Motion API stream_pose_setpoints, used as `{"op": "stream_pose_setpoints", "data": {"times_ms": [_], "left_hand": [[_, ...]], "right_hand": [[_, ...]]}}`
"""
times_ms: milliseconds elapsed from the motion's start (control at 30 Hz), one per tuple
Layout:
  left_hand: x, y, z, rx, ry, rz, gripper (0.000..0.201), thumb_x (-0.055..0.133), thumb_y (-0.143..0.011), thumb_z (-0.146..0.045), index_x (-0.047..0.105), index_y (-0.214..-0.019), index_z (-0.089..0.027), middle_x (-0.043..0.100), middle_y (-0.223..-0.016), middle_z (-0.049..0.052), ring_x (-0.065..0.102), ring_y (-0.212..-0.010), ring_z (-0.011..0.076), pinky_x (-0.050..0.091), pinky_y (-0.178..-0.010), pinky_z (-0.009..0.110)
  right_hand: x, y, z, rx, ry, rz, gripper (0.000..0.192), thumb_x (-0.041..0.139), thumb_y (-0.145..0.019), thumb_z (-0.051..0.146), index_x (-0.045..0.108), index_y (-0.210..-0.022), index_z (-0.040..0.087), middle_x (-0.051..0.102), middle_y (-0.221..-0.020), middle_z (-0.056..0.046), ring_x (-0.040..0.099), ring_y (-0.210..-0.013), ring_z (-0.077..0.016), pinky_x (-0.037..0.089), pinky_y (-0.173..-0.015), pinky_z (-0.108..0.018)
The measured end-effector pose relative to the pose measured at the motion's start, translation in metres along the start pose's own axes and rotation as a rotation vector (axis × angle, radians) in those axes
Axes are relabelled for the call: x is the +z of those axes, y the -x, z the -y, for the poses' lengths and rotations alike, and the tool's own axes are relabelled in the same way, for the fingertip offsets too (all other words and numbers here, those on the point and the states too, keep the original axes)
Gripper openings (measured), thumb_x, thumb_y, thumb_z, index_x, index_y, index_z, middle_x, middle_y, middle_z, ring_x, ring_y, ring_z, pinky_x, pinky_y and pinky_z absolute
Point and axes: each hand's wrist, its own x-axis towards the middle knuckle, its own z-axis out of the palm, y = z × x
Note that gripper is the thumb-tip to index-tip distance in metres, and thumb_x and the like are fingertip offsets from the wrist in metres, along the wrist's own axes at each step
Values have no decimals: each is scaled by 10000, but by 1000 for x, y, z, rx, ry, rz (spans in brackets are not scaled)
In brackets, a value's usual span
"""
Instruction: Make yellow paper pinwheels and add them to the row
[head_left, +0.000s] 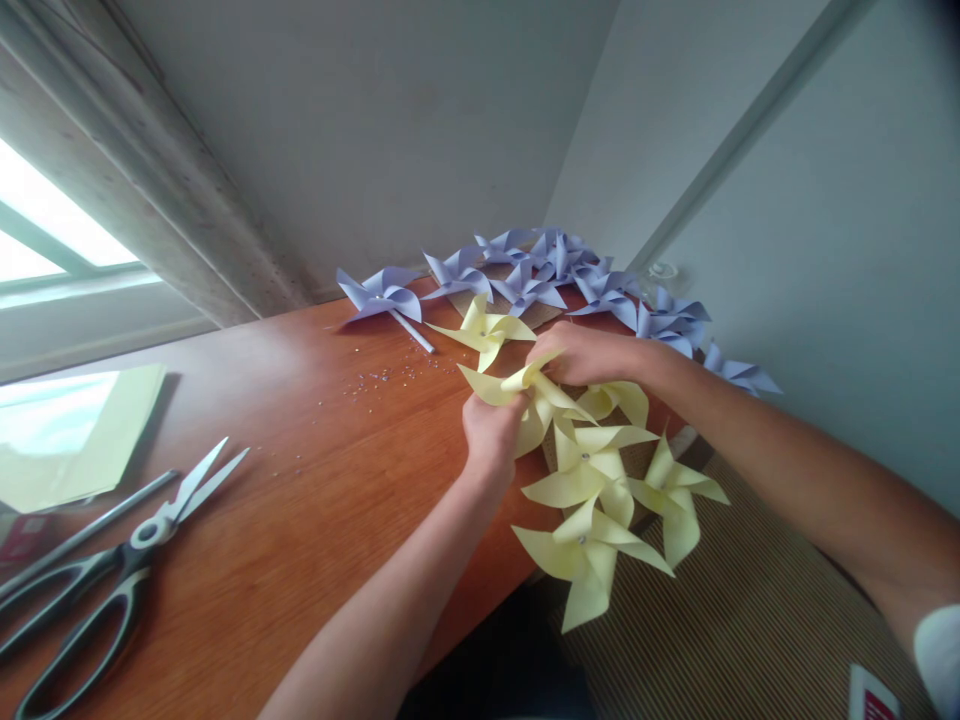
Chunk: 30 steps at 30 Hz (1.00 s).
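Evidently the left hand (493, 432) clasps a yellow pinwheel (531, 378), while the right hand (574, 353) beside it hides its grip from view.

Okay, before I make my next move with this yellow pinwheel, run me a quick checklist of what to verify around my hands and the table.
1. Left hand gripping the yellow pinwheel: ok.
2. Right hand grip secure: cannot tell; the fingertips are hidden.
3. Scissors away from both hands: ok, they lie off to the left.
4. Scissors closed: not ok, the blades are spread.
5. Table free of loose bits: not ok, small specks are scattered left of the hands.
6. Held pinwheel not touching the other yellow ones: cannot tell; they overlap in this view.
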Motion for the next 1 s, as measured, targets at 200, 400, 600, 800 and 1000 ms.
{"op": "stream_pose_setpoints", "data": {"times_ms": [200, 400, 600, 800, 1000], "left_hand": [[0, 0, 0, -3, 4, 0, 308, 831, -608, -224, 758, -897, -146, 780, -918, 85, 703, -777, 220, 539, -655, 279], [-1, -1, 1, -22, 33, 1, 343, 848, -607, -252, 746, -921, -158, 775, -923, 83, 711, -773, 224, 543, -652, 291], [-2, -1, 0, -27, 30, -10, 324, 844, -608, -238, 748, -906, -158, 776, -927, 84, 713, -777, 226, 541, -661, 290], [-3, -2, 2, -17, 23, -11, 336, 854, -604, -246, 754, -912, -159, 779, -940, 90, 713, -801, 233, 538, -665, 285], [-3, -2, 2, -22, 32, -5, 325, 862, -600, -253, 754, -895, -172, 778, -924, 86, 719, -801, 243, 539, -649, 287]], "right_hand": [[-1, 0, 1, -7, 15, -34, 212, 534, -733, 31, 703, -746, 158, 704, -741, -12, 591, -661, -123, 399, -599, -214], [2, 2, -2, -22, -27, -104, 221, 551, -766, 55, 721, -857, 162, 693, -721, 5, 578, -616, -110, 383, -565, -209], [4, 0, -4, -14, -12, -83, 187, 552, -771, 73, 714, -813, 156, 696, -721, -7, 592, -629, -121, 387, -564, -216], [4, -1, -4, -37, -1, -71, 214, 539, -781, 74, 724, -835, 167, 728, -786, -17, 625, -687, -132, 409, -617, -223], [6, -2, -6, -34, 12, -81, 228, 547, -782, 63, 740, -847, 166, 736, -784, -21, 621, -677, -136, 410, -618, -236]]}}
